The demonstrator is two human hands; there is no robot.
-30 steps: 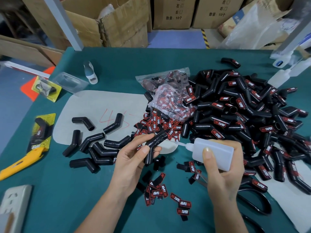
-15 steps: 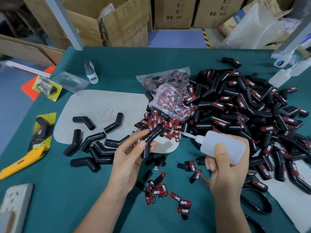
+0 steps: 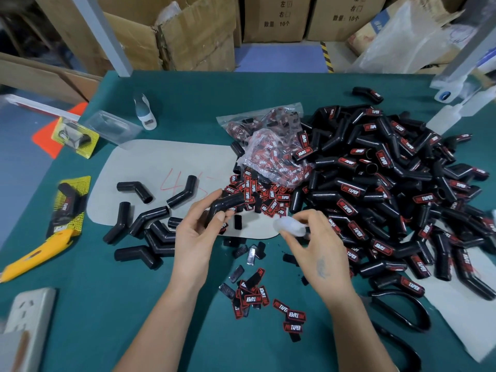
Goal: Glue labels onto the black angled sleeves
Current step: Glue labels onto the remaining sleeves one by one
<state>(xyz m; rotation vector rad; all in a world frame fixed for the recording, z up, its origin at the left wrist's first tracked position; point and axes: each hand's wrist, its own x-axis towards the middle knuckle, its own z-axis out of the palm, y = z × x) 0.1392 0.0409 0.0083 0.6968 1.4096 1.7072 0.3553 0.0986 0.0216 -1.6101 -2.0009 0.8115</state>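
My left hand (image 3: pixel 194 234) grips a bare black angled sleeve (image 3: pixel 225 204) by its bend, above the grey paper sheet (image 3: pixel 150 167). My right hand (image 3: pixel 315 251) holds a small white glue bottle (image 3: pixel 291 226), blurred, between thumb and fingers, just right of the sleeve and apart from it. Red-and-black labels lie in a heap (image 3: pixel 259 196) behind my hands, and more labels (image 3: pixel 253 298) lie in front of them. A clear bag of labels (image 3: pixel 273 154) sits further back. Several bare sleeves (image 3: pixel 150 224) lie to the left. A big pile of labelled sleeves (image 3: pixel 389 183) fills the right.
On the left lie a yellow utility knife (image 3: pixel 35 253), a packaged sleeve (image 3: pixel 68 208) and a power strip (image 3: pixel 26 320). Black-handled scissors (image 3: pixel 402 312) lie at the lower right. A small white bottle (image 3: pixel 145 111) and a clear blister pack (image 3: pixel 110 126) stand at the back.
My right hand has swung the glue bottle left and down, turning palm down, so the bottle shows only as a blur. My left hand has turned the sleeve and raised it slightly.
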